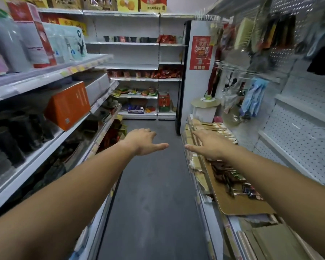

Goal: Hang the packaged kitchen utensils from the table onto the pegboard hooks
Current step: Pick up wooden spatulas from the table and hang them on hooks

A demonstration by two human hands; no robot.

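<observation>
Both hands reach forward, palms down, fingers straight, thumbs spread, holding nothing. The left hand [144, 141] hangs over the floor [154, 194]. Utensil packs [223, 131] lie on the table [238, 203] just beyond the right hand's [208, 145] fingertips. The pegboard [306, 132] stands to the right of those fingers.

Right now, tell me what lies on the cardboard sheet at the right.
A blurred pile of packaged utensils lies on the cardboard sheet. The right forearm covers its right edge; anything there is hidden.
</observation>
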